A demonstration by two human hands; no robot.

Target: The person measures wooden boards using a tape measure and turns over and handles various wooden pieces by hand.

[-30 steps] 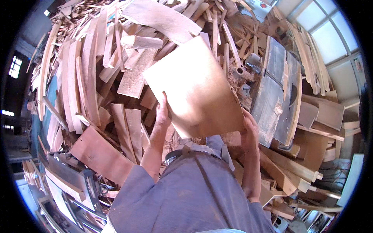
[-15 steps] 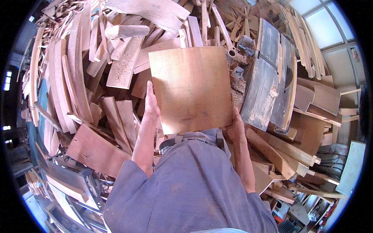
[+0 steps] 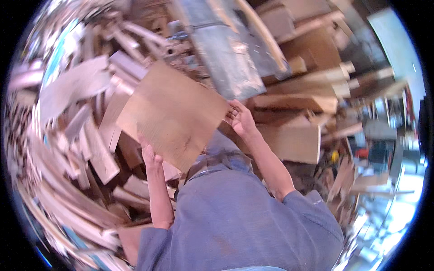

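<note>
A square wooden board is held up in front of my body, its flat face toward me and its corners turned at a slant. My left hand grips the board's lower left edge, thumb on the face and the other fingers hidden behind. At the right corner, my right hand holds the edge with its fingers curled. Below the board, the front of my blue shirt shows between my two forearms.
Loose planks lie heaped on the left. Beyond the board stands a grey metal machine table with sawdust on it. Stacked timber and a wide board lie to the right. The outer parts are smeared by motion.
The view has swung to the right, so the machine table and timber now sit further left. The board has turned from nearly square-on to slanted, still between both hands.
</note>
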